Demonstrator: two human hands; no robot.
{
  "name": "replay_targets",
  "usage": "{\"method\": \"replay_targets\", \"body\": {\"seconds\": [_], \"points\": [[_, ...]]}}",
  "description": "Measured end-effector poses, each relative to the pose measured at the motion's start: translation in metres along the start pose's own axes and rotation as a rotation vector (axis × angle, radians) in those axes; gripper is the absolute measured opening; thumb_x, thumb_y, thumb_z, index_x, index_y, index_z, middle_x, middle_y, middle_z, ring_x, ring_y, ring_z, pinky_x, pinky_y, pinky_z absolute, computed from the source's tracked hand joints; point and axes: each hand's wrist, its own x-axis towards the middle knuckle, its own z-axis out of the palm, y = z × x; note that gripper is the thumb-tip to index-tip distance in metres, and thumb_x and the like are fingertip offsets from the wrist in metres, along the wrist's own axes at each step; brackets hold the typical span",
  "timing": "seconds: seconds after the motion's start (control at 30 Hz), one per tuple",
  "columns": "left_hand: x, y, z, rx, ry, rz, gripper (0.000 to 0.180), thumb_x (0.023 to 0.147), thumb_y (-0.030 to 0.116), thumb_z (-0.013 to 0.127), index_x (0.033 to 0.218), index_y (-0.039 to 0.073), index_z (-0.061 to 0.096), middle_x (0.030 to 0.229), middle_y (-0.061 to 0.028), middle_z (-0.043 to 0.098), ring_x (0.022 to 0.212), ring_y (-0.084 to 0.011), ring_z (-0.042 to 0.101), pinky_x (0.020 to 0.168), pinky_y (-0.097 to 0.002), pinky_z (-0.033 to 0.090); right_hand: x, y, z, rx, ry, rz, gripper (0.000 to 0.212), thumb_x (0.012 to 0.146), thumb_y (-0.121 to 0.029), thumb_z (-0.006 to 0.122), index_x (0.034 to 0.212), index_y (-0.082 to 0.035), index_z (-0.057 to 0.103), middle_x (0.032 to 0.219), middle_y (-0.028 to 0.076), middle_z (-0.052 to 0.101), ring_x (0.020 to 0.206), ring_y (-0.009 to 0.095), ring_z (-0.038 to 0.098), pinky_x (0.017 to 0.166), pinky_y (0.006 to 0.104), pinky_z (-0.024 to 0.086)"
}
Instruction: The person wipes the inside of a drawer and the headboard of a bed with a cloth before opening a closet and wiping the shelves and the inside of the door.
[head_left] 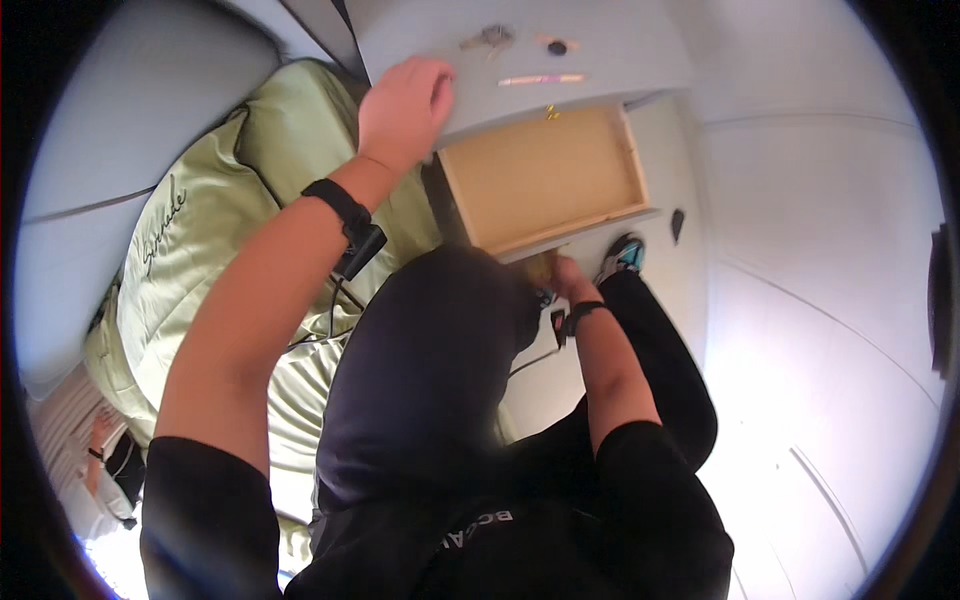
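Observation:
A drawer (545,180) with a pale wood interior is pulled out from under a grey-white tabletop (630,45). My left hand (405,110) is above the tabletop's left front edge, its fingers curled; whatever may be inside them is hidden. Low beside the drawer's front panel, my right hand (573,280) has bent fingers against a blurred yellowish-brown thing (541,268) whose kind I cannot make out. A small gold-coloured piece (552,112) shows at the drawer's back edge. On the tabletop lies a slim pen-like stick (540,79).
Farther back on the tabletop are a blurred grey object (490,38) and a round black piece (557,47). Shiny green bedding (205,215) fills the left side. My knee (430,330) is close to the drawer front. A small dark object (678,225) lies on the floor.

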Motion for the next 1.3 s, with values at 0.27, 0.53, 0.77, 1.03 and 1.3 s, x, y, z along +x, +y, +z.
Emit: {"method": "replay_targets", "body": {"seconds": [0.27, 0.53, 0.77, 1.03, 1.3], "points": [[-0.030, -0.030, -0.021, 0.033, -0.046, -0.074, 0.011, 0.093, 0.016, 0.068, 0.103, 0.012, 0.066, 0.096, -0.0091, 0.068, 0.091, -0.0318, 0.067, 0.075, -0.0437, 0.055, -0.150, -0.250, -0.013, -0.842, -0.299, 0.091, 0.042, 0.094, -0.042, 0.064, 0.111, -0.004, 0.072, 0.100, 0.022, 0.074, 0.099, 0.040, 0.071, 0.088, 0.0491, 0.056], [0.018, 0.103, -0.026, -0.258, -0.329, -0.089, 0.017, 0.093, 0.019, 0.069, 0.098, 0.003, 0.067, 0.093, -0.0148, 0.072, 0.080, -0.0353, 0.069, 0.074, -0.0418, 0.055, -0.247, -0.328, -0.028, -0.583, 0.315, -0.240, 0.034, 0.093, -0.035, 0.063, 0.098, -0.002, 0.072, 0.100, 0.024, 0.073, 0.098, 0.042, 0.070, 0.086, 0.0525, 0.055], [0.042, 0.116, 0.004, 0.089, -0.301, 0.019, 0.019, 0.094, 0.022, 0.069, 0.106, 0.008, 0.068, 0.101, -0.0129, 0.071, 0.100, -0.0372, 0.068, 0.082, -0.0457, 0.055, -0.209, -0.328, -0.013, -0.765, 0.078, -0.080, 0.023, 0.090, -0.020, 0.065, 0.103, -0.006, 0.078, 0.109, 0.016, 0.076, 0.103, 0.035, 0.073, 0.083, 0.0480, 0.058], [0.049, 0.120, 0.028, 0.393, -0.459, 0.152, 0.017, 0.094, 0.023, 0.070, 0.105, 0.010, 0.066, 0.110, -0.0128, 0.064, 0.106, -0.0359, 0.064, 0.086, -0.0485, 0.055, -0.202, -0.319, 0.005, -0.787, 0.140, -0.191, 0.021, 0.085, -0.010, 0.069, 0.102, -0.011, 0.081, 0.107, 0.007, 0.078, 0.101, 0.031, 0.074, 0.073, 0.0440, 0.059], [0.034, 0.130, 0.032, 0.384, -0.486, 0.341, 0.016, 0.092, 0.019, 0.071, 0.102, 0.009, 0.064, 0.105, -0.0126, 0.063, 0.100, -0.0365, 0.064, 0.084, -0.0480, 0.053, -0.209, -0.327, 0.002, -0.760, 0.058, -0.117, 0.023, 0.088, -0.011, 0.069, 0.108, -0.012, 0.081, 0.114, 0.008, 0.077, 0.106, 0.029, 0.074, 0.076, 0.0428, 0.059]]}}
